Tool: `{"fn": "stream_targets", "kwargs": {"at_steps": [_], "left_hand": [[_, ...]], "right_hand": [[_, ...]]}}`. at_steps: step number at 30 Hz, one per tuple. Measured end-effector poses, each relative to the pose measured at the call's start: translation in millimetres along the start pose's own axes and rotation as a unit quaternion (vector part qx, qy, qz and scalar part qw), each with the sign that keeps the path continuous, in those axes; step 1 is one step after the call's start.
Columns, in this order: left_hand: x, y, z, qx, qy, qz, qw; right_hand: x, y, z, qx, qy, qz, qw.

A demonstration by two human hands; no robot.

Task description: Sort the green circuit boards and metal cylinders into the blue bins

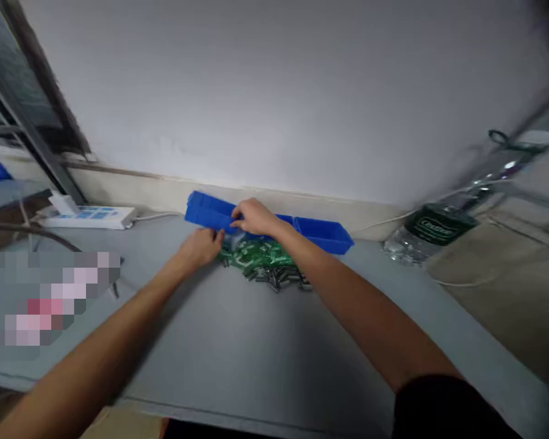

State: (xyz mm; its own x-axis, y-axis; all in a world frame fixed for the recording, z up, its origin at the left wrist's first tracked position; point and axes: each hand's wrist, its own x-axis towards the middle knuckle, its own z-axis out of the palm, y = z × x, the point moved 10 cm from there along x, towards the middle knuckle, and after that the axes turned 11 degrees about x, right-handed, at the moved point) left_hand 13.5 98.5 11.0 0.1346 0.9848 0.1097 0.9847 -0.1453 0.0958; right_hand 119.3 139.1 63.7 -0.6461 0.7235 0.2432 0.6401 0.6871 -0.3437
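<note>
Now right hand (255, 217) gripping blue bin (210, 211); left hand (204, 246) curled over green parts (260, 256).

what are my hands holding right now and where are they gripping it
The right hand grips the blue bin by its near rim. The left hand rests at the green parts; its hold cannot be told.

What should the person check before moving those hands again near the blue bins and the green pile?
1. Right hand on the left blue bin: ok, it rests on the rim.
2. Left hand at the pile of green parts: ok, touching its edge.
3. What the hands hold: cannot tell, blurred.
4. Pile on the grey table: ok, away from the edge.
5. Water bottle lying down: ok, apart from the pile.
</note>
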Motion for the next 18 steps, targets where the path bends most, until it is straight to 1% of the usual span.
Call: {"fn": "stream_targets", "kwargs": {"at_steps": [3, 5, 7, 9, 11, 13, 14, 16, 18], "left_hand": [[-1, 15, 10.1, -0.033, -0.020, 0.039, 0.999], [-1, 22, 12.3, -0.067, -0.022, 0.062, 0.996], [-2, 27, 10.0, -0.108, -0.014, 0.079, 0.991], [-3, 28, 5.1, -0.148, -0.002, 0.083, 0.985], [-5, 29, -2.7, -0.183, 0.015, 0.084, 0.979], [-9, 31, -13.2, -0.193, 0.040, 0.085, 0.977], [-12, 32, -19.1, -0.186, 0.057, 0.083, 0.977], [-17, 34, -31.2, -0.152, 0.096, 0.074, 0.981], [-21, 34, -42.8, -0.099, 0.146, 0.064, 0.982]], "right_hand": [[-1, -3, 15, -0.032, -0.036, 0.027, 0.998], [-4, -7, 17, -0.024, -0.040, 0.031, 0.998], [-11, -11, 10, 0.020, -0.018, 0.016, 1.000], [-24, -14, -6, 0.073, 0.036, 0.000, 0.997], [-45, -10, -25, 0.062, 0.102, 0.016, 0.993], [-72, 0, -35, 0.020, 0.139, 0.056, 0.988], [-87, 5, -37, -0.001, 0.149, 0.080, 0.986], [-116, 14, -35, -0.042, 0.150, 0.115, 0.981], [-141, 17, -29, -0.068, 0.143, 0.117, 0.980]]}}
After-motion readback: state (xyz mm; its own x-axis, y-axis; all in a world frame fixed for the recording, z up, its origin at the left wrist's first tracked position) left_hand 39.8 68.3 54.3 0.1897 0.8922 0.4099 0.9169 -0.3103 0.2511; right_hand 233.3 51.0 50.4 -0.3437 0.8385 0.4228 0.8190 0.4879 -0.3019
